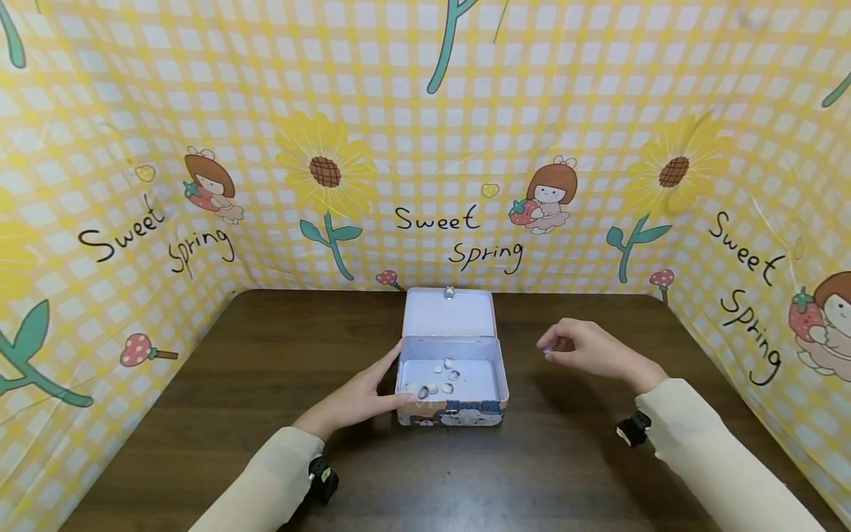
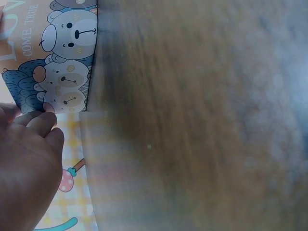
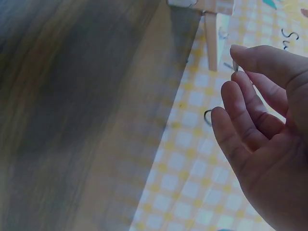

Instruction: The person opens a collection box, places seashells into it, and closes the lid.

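Note:
A hinged tin box (image 1: pixel 475 416) with printed cartoon bears stands on the table, its lid (image 1: pixel 449 316) raised at the back. Inside lie several small, pale, rounded pieces (image 1: pixel 448 387) that look like shells, some with dark markings. My left hand (image 1: pixel 355 399) grips the box at its left front corner, thumb at the front rim and fingers along the left side. To the right of the box, above the table, my right hand (image 1: pixel 588 351) pinches one small pale piece (image 3: pixel 235 66) between thumb and index finger. Its other fingers are loosely bent.
The dark wooden table (image 1: pixel 266 355) extends around the box. A yellow checked cloth (image 1: pixel 425 148) with printed flowers and figures rises behind the table and along both sides.

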Motion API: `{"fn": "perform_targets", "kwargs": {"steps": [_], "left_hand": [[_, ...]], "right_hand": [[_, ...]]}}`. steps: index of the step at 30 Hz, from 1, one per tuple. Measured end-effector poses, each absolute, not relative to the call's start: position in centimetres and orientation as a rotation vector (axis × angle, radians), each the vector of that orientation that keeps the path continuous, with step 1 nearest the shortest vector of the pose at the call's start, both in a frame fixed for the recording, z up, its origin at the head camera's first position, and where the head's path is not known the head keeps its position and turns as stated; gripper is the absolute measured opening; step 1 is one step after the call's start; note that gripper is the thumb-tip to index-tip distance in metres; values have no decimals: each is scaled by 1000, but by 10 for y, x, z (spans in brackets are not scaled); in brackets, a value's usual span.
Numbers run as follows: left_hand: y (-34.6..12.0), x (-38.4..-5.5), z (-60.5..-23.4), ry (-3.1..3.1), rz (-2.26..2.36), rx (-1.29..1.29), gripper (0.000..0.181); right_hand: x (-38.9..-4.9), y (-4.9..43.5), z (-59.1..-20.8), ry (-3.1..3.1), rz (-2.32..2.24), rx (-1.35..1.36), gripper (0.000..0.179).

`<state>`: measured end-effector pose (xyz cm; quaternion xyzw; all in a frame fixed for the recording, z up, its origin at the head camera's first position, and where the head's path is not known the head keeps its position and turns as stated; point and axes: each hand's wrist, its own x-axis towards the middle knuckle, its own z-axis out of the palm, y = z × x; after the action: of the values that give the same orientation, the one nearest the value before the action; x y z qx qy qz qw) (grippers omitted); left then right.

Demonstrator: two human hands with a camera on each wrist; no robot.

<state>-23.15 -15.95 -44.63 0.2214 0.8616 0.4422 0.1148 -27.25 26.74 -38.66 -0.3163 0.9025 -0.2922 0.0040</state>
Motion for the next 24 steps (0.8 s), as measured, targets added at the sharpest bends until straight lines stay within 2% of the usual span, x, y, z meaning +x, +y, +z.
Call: {"fn": "perform_targets", "kwargs": {"steps": [24], "left_hand": [[-160,-233,-448,2516,1287,675,100]], "right_hand": [[-277,176,-374,2704,-930,-1264,14]]}}
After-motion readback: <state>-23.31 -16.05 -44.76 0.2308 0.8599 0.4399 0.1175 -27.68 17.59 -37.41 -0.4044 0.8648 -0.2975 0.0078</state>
